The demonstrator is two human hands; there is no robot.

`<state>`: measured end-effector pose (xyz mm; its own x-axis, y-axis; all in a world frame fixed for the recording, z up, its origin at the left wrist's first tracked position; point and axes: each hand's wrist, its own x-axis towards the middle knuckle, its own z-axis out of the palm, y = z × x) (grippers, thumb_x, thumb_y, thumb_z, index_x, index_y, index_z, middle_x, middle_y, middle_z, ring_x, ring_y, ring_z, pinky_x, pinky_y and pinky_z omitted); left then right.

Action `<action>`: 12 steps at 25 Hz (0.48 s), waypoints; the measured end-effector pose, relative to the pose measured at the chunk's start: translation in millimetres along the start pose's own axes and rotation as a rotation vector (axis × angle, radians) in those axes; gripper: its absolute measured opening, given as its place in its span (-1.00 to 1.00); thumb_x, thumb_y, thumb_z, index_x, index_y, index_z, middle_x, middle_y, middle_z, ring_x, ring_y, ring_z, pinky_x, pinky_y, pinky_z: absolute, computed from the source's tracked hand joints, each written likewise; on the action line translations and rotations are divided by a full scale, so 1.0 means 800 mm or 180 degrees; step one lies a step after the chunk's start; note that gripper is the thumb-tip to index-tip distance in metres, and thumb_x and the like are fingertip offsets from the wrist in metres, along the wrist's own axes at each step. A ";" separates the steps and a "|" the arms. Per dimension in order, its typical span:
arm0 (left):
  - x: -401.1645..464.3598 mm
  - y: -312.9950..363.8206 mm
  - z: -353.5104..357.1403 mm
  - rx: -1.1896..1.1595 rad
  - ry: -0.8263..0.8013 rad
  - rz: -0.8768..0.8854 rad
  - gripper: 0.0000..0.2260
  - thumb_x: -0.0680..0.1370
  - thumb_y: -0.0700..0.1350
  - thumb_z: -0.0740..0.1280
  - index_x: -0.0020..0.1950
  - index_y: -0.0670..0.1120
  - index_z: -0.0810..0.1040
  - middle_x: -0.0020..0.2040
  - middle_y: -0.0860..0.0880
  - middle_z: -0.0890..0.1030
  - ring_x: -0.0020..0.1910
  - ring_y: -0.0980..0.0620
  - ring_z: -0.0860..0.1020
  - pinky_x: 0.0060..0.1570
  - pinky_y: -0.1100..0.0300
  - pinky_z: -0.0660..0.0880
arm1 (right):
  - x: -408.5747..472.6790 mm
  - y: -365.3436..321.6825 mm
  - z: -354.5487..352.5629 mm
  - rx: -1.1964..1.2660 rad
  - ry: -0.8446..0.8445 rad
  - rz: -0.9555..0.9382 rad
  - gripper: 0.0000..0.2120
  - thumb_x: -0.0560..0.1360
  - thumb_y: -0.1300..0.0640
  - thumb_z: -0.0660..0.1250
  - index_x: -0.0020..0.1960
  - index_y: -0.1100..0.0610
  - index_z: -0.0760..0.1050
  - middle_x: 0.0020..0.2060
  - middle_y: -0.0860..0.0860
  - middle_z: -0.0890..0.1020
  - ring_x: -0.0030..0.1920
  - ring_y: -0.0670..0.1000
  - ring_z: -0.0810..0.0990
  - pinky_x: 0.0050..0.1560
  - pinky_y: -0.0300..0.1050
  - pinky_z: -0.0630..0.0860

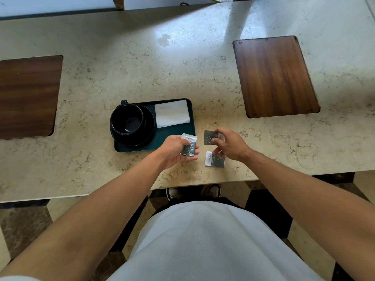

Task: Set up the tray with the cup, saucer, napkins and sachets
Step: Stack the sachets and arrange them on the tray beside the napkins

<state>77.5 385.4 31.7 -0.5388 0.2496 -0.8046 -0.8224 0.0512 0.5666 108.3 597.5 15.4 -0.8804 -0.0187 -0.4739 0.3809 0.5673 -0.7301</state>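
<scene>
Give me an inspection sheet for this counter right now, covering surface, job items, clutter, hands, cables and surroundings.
Surface: pale marbled counter, glossy, with a small wet-looking mark toward the far side.
Job's things: dark tray holds the black cup on its saucer and white napkins; no sachets on the tray yet. One sachet on the counter beside the tray.
Clutter: two wooden boards, left board and right board, both bare.
Hands: left hand holds sachets at the tray's near right corner; right hand pinches another sachet above the counter.
Cables: one dark loop at the far edge, unclear.
Surroundings: chequered floor, person's shoes under the counter.
</scene>
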 end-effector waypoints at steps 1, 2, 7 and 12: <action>0.000 0.001 0.000 0.0005 -0.0018 0.0002 -0.87 0.68 -0.30 0.17 0.14 -0.23 0.50 0.08 -0.32 0.65 0.07 -0.26 0.68 -0.05 -0.12 0.67 | 0.000 -0.007 -0.005 0.0029 -0.0129 -0.0154 -0.81 0.63 0.20 0.32 0.24 0.10 0.51 0.15 0.08 0.60 -0.22 0.06 0.70 -0.31 -0.17 0.59; 0.000 0.002 0.002 0.0007 -0.0040 0.0001 -0.87 0.68 -0.30 0.17 0.14 -0.23 0.50 0.06 -0.31 0.65 0.05 -0.25 0.69 -0.04 -0.12 0.67 | 0.001 -0.015 -0.009 0.0002 -0.0214 -0.0322 -0.73 0.60 0.22 0.36 0.29 0.09 0.51 0.12 0.06 0.60 -0.25 0.05 0.68 -0.32 -0.19 0.58; -0.003 0.005 0.007 -0.0166 -0.0052 -0.0104 -0.84 0.64 -0.28 0.13 0.15 -0.23 0.46 0.10 -0.32 0.62 0.03 -0.26 0.69 -0.06 -0.12 0.67 | 0.008 -0.047 -0.010 0.0065 -0.0270 -0.0433 -0.59 0.46 0.23 0.53 0.24 0.08 0.50 -0.06 0.04 0.63 -0.29 0.00 0.63 -0.36 -0.23 0.58; -0.001 0.005 -0.002 -0.0785 -0.0216 -0.0140 -0.67 0.51 -0.31 0.14 0.26 -0.29 0.43 0.17 -0.35 0.61 0.05 -0.32 0.68 -0.05 -0.20 0.64 | 0.019 -0.048 -0.005 0.0004 -0.0453 -0.0142 -0.62 0.40 0.20 0.59 0.11 0.10 0.49 -0.10 0.06 0.67 -0.27 0.00 0.67 -0.35 -0.23 0.55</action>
<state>74.5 384.1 34.1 -0.4948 0.3169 -0.8091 -0.8689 -0.1717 0.4642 79.3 578.9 38.0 -0.8476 -0.1605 -0.5058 0.3427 0.5623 -0.7526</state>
